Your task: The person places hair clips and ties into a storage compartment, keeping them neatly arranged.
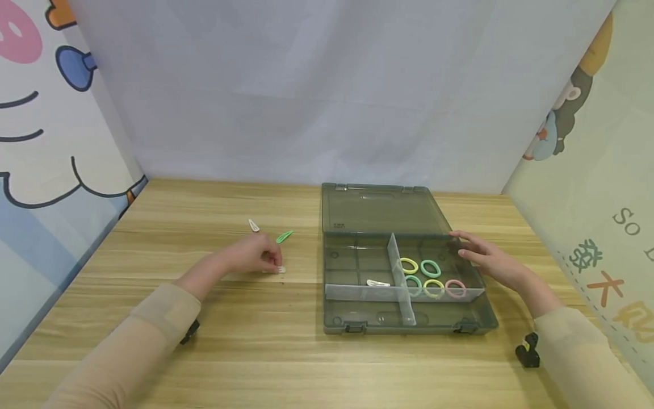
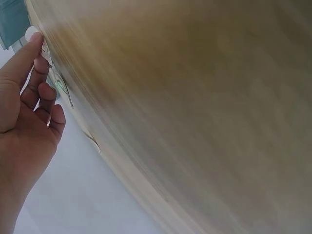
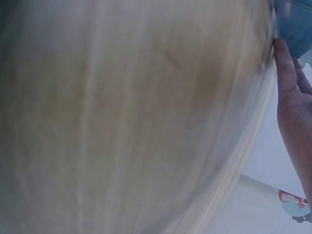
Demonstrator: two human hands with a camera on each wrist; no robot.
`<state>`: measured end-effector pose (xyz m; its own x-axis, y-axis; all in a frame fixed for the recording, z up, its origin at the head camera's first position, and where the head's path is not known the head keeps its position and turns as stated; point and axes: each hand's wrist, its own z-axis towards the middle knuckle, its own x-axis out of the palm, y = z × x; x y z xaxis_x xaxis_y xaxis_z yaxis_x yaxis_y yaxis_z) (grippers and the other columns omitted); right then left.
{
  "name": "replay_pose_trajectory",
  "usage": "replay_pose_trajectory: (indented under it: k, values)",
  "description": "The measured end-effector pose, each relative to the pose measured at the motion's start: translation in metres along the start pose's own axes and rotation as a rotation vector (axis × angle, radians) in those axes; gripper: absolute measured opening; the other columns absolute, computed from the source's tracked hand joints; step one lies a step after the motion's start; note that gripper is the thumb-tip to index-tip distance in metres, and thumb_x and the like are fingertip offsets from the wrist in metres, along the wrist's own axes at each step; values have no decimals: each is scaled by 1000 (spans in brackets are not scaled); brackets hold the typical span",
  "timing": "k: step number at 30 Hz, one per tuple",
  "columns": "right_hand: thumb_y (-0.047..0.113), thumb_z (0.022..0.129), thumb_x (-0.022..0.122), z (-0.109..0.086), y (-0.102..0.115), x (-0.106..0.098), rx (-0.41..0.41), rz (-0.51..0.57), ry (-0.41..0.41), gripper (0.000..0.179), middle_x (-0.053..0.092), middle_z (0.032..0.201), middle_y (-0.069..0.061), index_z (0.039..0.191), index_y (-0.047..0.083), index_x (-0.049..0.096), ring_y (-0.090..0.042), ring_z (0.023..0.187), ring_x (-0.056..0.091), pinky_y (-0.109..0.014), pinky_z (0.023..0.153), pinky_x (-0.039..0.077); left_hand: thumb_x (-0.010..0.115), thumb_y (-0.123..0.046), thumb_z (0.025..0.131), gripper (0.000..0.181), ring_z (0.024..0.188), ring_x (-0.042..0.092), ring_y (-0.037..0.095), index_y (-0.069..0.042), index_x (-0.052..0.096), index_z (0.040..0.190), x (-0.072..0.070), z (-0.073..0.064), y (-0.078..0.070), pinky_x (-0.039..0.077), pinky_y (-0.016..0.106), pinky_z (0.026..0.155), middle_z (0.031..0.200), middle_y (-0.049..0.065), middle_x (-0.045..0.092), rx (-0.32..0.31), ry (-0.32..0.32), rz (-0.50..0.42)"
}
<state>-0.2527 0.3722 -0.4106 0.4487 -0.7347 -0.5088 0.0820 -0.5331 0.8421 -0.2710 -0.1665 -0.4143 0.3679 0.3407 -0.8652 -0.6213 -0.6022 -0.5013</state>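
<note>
My left hand is low over the wood table, its fingertips pinching a white hair clip. At the fingertips in the left wrist view, a white piece of the clip shows. Just beyond that hand lie a green hair clip and another white hair clip. My right hand rests against the right side of a grey see-through divided box, fingers extended. One white hair clip lies inside its left compartment. Several hair ties, including a pink one, sit in the right compartment.
The box's lid lies folded back toward the pale backdrop. Clear dividers split the box, with a narrow row at the front. Printed cloth panels stand at both sides of the table.
</note>
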Motion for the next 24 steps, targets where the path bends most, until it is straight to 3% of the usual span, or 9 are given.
replay_pose_trajectory:
  k: [7, 18, 24]
  values:
    - [31, 102, 42, 2, -4, 0, -9, 10, 2, 56, 5, 155, -24, 151, 17, 17, -54, 136, 10, -78, 93, 14, 69, -22, 87, 10, 60, 47, 6, -18, 67, 78, 2, 2, -2, 43, 23, 56, 71, -10, 61, -12, 3, 4]
    - [31, 102, 42, 5, -6, 0, -9, 0, 0, 57, 5, 155, -24, 151, 17, 17, -54, 136, 10, -78, 93, 15, 67, -20, 88, 8, 67, 55, 9, -16, 70, 82, -7, 8, -16, 47, 24, 59, 76, -8, 65, -70, 14, -53]
    - [33, 101, 42, 7, -9, 1, -9, 0, 5, 57, 5, 156, -23, 151, 18, 17, -53, 137, 9, -78, 93, 15, 67, -23, 88, 9, 69, 53, 8, -15, 71, 85, -12, 11, -25, 44, 25, 60, 79, -8, 64, -48, 2, -31]
